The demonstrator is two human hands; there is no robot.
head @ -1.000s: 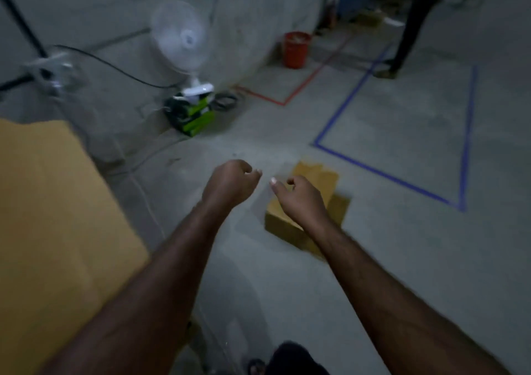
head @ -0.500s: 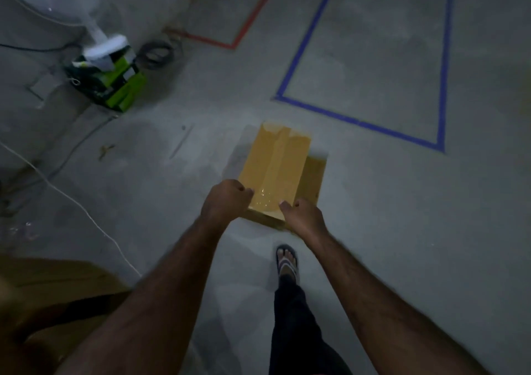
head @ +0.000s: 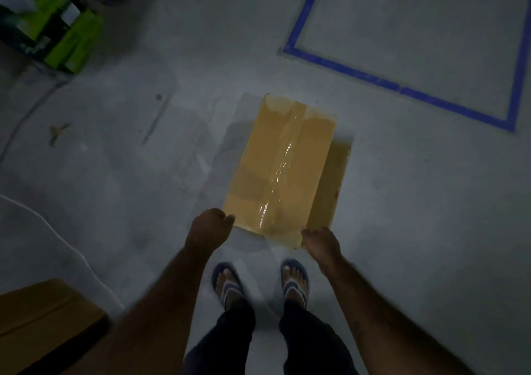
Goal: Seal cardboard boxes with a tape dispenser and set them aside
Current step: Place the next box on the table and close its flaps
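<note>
A taped cardboard box (head: 275, 170) lies flat on the grey floor, a shiny strip of clear tape running down its top seam. My left hand (head: 209, 228) is curled at the box's near left corner, thumb touching the edge. At the near right corner, my right hand (head: 320, 245) has its fingers bent down against the side. Whether either hand really grips the box is unclear. No tape dispenser is in view.
My feet in sandals (head: 258, 282) stand just behind the box. Another brown carton (head: 43, 326) sits at the lower left beside a white cable (head: 66, 245). A green and black box (head: 57, 35) is at the top left, blue floor tape (head: 402, 90) at the upper right.
The view has tilted down and closed in on the box. My hands have spread apart from the near edge's middle to its two corners.
</note>
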